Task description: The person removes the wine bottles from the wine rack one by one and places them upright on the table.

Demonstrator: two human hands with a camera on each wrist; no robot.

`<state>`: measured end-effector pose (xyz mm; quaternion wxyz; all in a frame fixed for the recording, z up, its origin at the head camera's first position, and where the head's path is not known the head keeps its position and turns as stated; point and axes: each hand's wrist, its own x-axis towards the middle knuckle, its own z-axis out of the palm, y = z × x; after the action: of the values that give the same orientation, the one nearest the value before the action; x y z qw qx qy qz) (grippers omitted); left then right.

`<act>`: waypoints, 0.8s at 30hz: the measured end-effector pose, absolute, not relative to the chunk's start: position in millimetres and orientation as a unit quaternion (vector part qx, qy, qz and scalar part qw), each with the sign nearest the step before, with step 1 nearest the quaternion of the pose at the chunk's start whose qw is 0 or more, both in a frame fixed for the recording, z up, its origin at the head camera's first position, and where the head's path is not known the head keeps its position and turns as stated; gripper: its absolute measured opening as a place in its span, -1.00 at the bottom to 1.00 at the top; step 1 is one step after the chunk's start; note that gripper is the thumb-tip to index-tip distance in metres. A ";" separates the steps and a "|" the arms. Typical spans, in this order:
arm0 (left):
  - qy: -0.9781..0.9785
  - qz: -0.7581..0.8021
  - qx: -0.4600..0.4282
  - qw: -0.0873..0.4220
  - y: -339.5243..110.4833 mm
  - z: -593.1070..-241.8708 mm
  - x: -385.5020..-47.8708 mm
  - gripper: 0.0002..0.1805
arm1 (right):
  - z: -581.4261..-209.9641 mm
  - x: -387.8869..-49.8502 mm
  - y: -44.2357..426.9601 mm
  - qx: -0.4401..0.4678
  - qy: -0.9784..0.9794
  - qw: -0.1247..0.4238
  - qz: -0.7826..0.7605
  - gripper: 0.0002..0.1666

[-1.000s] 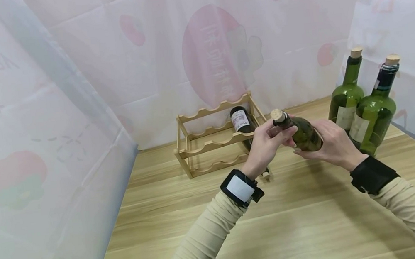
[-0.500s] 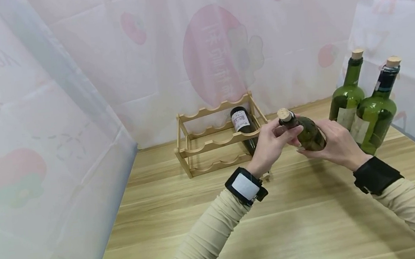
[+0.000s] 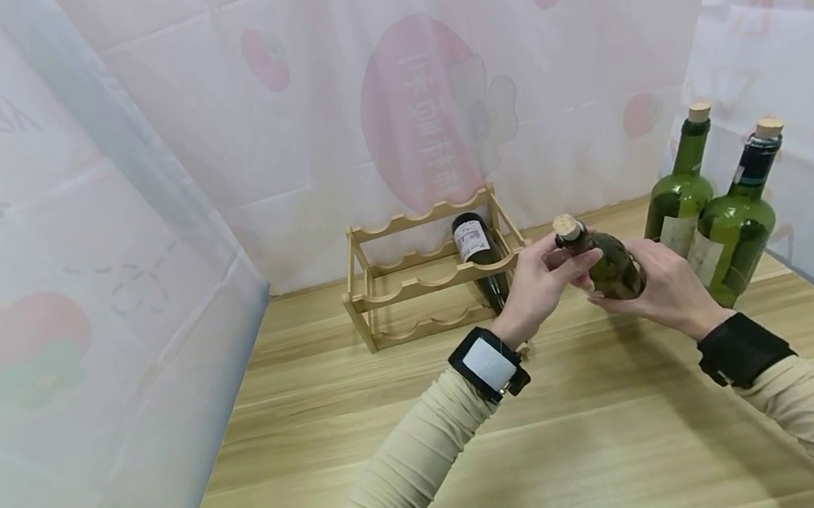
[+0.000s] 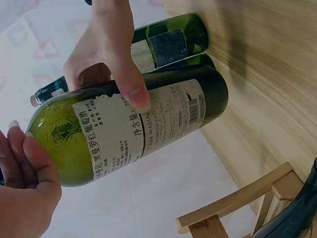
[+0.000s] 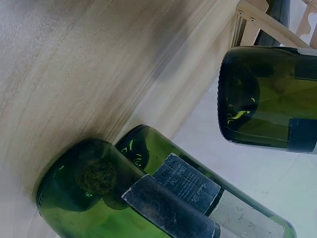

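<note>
Both hands hold a green wine bottle off the table, its corked neck tilted toward the camera and left. My left hand pinches the neck just below the cork. Around the body curls my right hand; its thumb lies across the white back label in the left wrist view. In the right wrist view the bottle's base hangs clear of the table, with no hand visible there. To the left stands a wooden wine rack, where a dark wine bottle lies in the right-hand slot.
Two corked green bottles, a rear one and a front one, stand close together on the right. Printed white curtains border the wooden table at the back and sides. The rack bottle's neck pokes forward, partly behind my left wrist.
Both hands have shifted slightly to the right with the bottle. My left wrist now covers more of the rack bottle's neck. The rack and the standing bottles stay put.
</note>
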<state>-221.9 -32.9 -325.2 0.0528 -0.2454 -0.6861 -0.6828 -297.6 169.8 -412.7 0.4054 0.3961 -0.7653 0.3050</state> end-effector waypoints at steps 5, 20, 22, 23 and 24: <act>-0.684 -0.685 -0.246 0.049 -31.0 -325.4 -223.2 -0.65 | -414.3 -297.9 171.4 0.389 -0.769 0.403 0.306 0.08; -0.688 -0.677 -0.257 0.045 -25.1 -330.7 -233.2 -0.64 | -418.7 -301.7 176.6 0.371 -0.786 0.389 0.307 -0.01; -0.690 -0.676 -0.255 0.045 -24.1 -330.8 -234.3 -0.65 | -419.2 -302.4 177.6 0.367 -0.788 0.386 0.308 -0.01; -0.691 -0.676 -0.253 0.044 -23.5 -330.7 -234.8 -0.65 | -419.4 -302.8 178.0 0.365 -0.790 0.384 0.309 -0.02; -0.691 -0.676 -0.251 0.043 -23.0 -330.5 -235.3 -0.65 | -419.7 -303.2 178.5 0.363 -0.791 0.383 0.310 -0.02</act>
<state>-235.3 -23.0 -330.5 0.0434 -0.2508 -0.6915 -0.6761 -303.2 178.5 -419.7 0.3825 0.3626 -0.7912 0.3103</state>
